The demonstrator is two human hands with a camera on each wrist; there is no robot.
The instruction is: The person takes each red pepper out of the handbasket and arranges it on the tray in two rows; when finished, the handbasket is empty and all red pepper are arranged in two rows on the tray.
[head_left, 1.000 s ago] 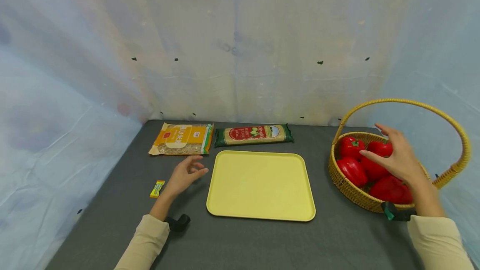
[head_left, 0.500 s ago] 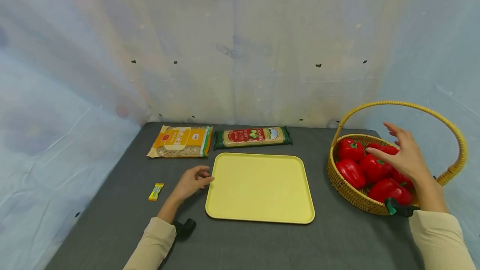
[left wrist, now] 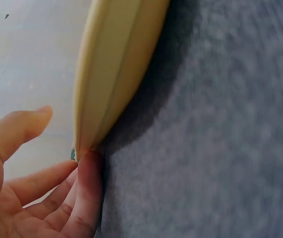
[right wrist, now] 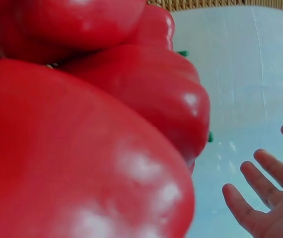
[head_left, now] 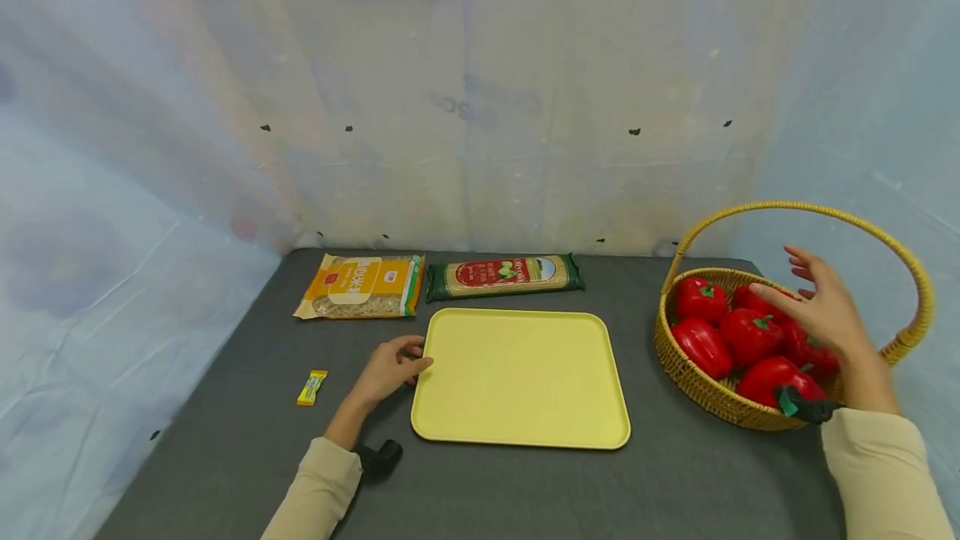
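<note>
At the left edge of a yellow tray (head_left: 521, 377) is my left hand (head_left: 386, 372). In the left wrist view its fingertips meet the tray's edge (left wrist: 114, 64), while the thumb (left wrist: 25, 126) is raised apart from it. Over the right side of a wicker basket (head_left: 697, 390) hovers my right hand (head_left: 828, 311), thumb and fingers spread with nothing between them. Several red bell peppers (head_left: 750, 336) fill the basket. Their glossy sides (right wrist: 82, 163) take up much of the right wrist view, the right fingers (right wrist: 260, 186) apart from them.
A yellow bag of grain (head_left: 360, 286) and a green and red packet (head_left: 506, 275) lie behind the tray. One small yellow wrapped piece (head_left: 312, 387) is left of my left arm. The basket's tall handle (head_left: 795, 207) arches over the peppers. Pale cloth hangs behind the grey table (head_left: 510, 494).
My left hand has moved right and a little down, from beside the tray to its left edge. The right hand has drifted slightly right over the basket, still holding nothing.
</note>
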